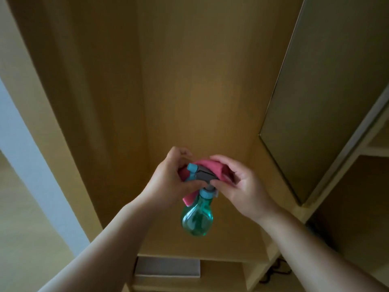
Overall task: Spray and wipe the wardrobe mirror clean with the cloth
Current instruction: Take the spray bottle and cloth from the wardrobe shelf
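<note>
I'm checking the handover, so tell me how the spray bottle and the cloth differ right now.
The spray bottle is rigid, see-through green with a grey and blue head; the cloth is soft, opaque pink. The bottle hangs upright below the hands; the cloth is bunched behind its head. Both are held between the left hand and the right hand.

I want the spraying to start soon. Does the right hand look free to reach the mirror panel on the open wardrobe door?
Probably not yet: the right hand is pinching the pink cloth beside the green spray bottle. Nothing blocks the mirror panel.
</note>
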The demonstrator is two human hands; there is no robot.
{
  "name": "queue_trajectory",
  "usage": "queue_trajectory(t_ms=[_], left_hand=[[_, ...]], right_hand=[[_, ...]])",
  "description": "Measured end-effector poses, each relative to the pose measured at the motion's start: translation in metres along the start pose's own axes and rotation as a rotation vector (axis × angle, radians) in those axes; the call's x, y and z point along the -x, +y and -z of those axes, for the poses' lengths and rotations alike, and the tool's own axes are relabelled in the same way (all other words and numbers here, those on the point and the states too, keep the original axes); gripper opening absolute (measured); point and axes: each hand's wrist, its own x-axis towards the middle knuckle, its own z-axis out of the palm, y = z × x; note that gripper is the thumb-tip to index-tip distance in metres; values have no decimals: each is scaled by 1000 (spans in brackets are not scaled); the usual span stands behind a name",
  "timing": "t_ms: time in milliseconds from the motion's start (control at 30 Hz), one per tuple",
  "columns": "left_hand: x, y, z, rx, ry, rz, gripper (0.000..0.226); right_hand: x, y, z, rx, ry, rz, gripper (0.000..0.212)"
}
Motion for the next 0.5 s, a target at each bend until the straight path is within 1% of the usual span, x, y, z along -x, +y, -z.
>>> queue_trajectory(t_ms=[33,167,233,300,433,500], left_hand=[[-11,26,14,-15,-11,5,55],[-54,128,72,-67,-74,-4,31],[-75,180,101,-49,-105,-14,27],[-93,225,124,-29,-147,-27,26],[-121,293,156,-90,-183,-98,25],[-134,315,168,-111,-161,-127,25]], right_hand=[[-13,-27,8,-5,2,-11,54],[-64,-138,39,-15,14,-52,49],[-86,-196,53,3,27,-40,50],[-106,-245,64,77,43,-24,49],[-128,-325,88,251,86,19,47],[-130,-351,108,407,178,57,46]])
